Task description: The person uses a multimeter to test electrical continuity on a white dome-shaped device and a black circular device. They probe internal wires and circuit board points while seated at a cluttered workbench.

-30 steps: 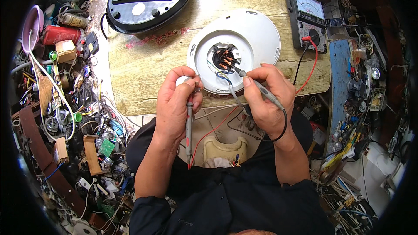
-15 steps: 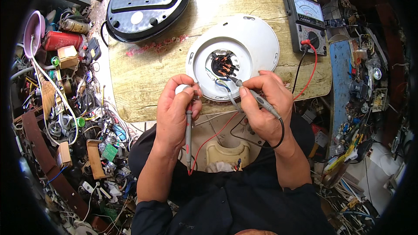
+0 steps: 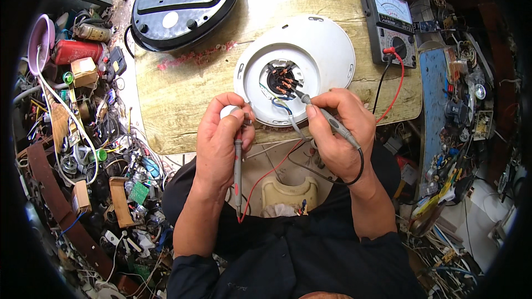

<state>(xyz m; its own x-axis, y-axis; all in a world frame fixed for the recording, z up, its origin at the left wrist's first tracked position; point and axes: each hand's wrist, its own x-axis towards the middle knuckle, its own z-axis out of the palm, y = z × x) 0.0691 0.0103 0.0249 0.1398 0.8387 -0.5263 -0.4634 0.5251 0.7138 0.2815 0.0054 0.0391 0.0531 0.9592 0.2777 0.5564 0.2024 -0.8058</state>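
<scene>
Here, I hold a grey test probe with a red lead (image 3: 238, 171) in my left hand (image 3: 221, 138), the fingers closed around its shaft and the tip end pinched near the thumb, against a small white part at the near rim of the round white plastic appliance base (image 3: 327, 50). The red lead leaves the probe's rear end below my wrist and curves away toward my right side.

My right hand (image 3: 338, 133) is closed around a second grey test probe with a black lead (image 3: 332, 124). Its metal tip reaches forward from my fingertips into the dark round opening at the middle of the base, where it meets the cluster of copper-coloured terminals (image 3: 284, 80). Whether the tip touches one terminal or lies between two, I cannot tell. The black lead loops under my right wrist.

The white base lies just ahead of both hands on the worn wooden tabletop (image 3: 183, 111), its near rim touching my left fingertips. Beyond my right hand, well apart, lies the black analogue multimeter with a white dial face (image 3: 390, 22), with red and black leads plugged in at its lower edge. Beyond my left hand lies a black oval appliance housing (image 3: 183, 3), underside up. A heap of mixed electronic scrap and wires (image 3: 83, 133) lies beside my left forearm.
</scene>
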